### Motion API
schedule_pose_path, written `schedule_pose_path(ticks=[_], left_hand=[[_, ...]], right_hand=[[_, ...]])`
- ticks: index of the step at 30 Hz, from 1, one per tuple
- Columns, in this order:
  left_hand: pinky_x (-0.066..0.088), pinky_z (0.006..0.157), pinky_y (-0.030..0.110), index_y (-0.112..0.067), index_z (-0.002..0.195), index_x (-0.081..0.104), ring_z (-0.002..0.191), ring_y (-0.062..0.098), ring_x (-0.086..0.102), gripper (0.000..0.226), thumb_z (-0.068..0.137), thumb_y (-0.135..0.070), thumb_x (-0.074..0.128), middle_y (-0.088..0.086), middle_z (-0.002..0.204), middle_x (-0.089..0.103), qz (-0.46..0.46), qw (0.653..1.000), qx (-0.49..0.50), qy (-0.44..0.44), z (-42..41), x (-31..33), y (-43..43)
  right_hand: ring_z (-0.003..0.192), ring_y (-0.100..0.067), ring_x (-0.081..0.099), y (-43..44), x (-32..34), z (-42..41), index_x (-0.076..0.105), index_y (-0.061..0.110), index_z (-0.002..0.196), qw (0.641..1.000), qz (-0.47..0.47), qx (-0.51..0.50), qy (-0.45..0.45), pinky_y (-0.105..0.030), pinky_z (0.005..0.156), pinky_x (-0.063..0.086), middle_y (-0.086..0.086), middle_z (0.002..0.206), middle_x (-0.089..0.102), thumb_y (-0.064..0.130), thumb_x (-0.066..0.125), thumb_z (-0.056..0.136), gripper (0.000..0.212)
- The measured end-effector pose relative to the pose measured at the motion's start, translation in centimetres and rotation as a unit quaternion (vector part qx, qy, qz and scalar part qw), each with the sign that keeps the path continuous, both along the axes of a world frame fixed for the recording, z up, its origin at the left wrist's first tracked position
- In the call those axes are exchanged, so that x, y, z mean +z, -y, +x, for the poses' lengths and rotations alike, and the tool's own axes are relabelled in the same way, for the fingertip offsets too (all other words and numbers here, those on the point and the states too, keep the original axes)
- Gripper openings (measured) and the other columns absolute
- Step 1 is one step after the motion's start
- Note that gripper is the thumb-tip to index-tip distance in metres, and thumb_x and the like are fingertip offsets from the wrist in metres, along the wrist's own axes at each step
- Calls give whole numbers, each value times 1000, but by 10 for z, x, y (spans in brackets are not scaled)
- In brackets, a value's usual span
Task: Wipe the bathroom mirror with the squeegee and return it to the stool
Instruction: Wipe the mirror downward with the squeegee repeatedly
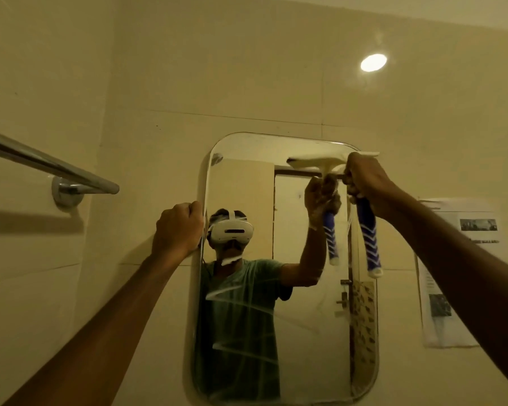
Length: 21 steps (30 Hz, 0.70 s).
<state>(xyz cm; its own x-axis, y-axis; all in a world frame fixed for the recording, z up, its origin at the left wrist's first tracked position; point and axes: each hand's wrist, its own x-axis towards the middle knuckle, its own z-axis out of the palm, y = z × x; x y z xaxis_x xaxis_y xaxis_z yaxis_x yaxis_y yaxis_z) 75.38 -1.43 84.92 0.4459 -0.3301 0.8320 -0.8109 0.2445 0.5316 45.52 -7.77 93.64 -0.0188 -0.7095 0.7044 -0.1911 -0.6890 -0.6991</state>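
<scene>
A rounded rectangular mirror (299,332) hangs on the tiled wall, streaked with white soapy lines across its lower half. My right hand (364,177) grips the squeegee (370,238) by its blue and white handle. The squeegee's pale blade lies flat against the glass at the mirror's top right corner. My left hand (178,230) is closed on the mirror's left edge, about a third of the way down. The mirror reflects a person in a green shirt with a white headset. The stool is out of view.
A chrome towel rail (50,168) sticks out from the wall at the left, level with the mirror's top. Printed paper sheets (449,273) are stuck to the wall right of the mirror. A round ceiling light's reflection (373,63) shines on the tiles above.
</scene>
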Motion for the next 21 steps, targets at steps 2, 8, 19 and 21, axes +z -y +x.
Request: schedule_pose_path(ticks=[2,8,19,21], left_hand=[[37,52,27,-4,67,55,53,19,48,44,100,-24,33,9,59,53,0,1000,-5,0,1,-2,1],[41,54,23,-6,73,57,53,13,49,42,101,-26,32,3,60,51,-8,1000,-19,2,3,-2,7],[29,46,21,-6,67,53,49,11,45,43,101,-23,32,1,56,47,-55,998,3,30,6,-11,16],[27,44,21,-8,65,51,46,9,42,43,101,-23,32,-1,52,43,-77,997,14,28,3,-14,18]], right_hand=[[59,-13,48,2,6,5,57,9,98,998,-59,2,8,-26,55,42,-2,72,53,21,39,98,21],[66,-21,58,11,4,15,47,10,117,949,-179,-217,-144,-37,56,54,-8,84,58,28,34,105,26],[49,-12,58,-11,-119,5,51,11,95,945,-37,-262,-190,-20,40,41,-2,67,59,30,36,103,25],[48,-14,55,-12,-85,0,54,13,80,934,-58,-293,-198,-25,44,46,-3,64,58,33,31,104,39]])
